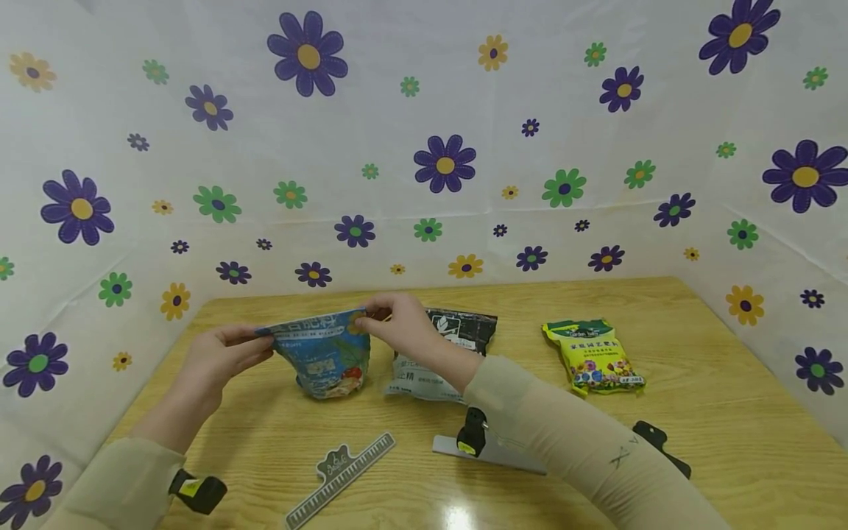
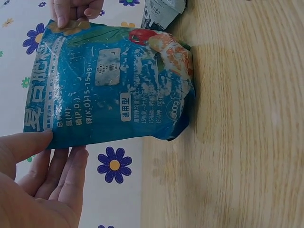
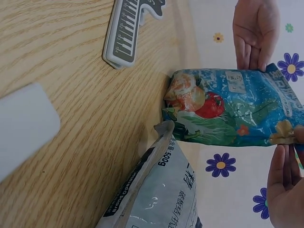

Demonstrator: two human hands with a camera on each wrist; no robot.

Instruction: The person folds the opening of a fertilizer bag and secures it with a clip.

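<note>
Right sleeve (image 1: 563,423) foremost; left hand (image 1: 210,364), right hand (image 1: 408,324) pinch blue bag (image 1: 324,361) between them by top corners. Apparently straightening it; next move likely calls for steady grip.

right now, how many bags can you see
3: the blue bag held between the left hand and right hand, the black-and-grey bag right of it, and the yellow-green bag farther right. The right arm could hide more.

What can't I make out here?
All views: contents of the blue plastic bag, inside opaque film.
Head: middle of the black and grey plastic bag, behind right forearm.
Head: part of the flat grey strip, behind beige sleeve.
Right wrist: rest of the grey piano-patterned clip, beyond the top edge.
</note>
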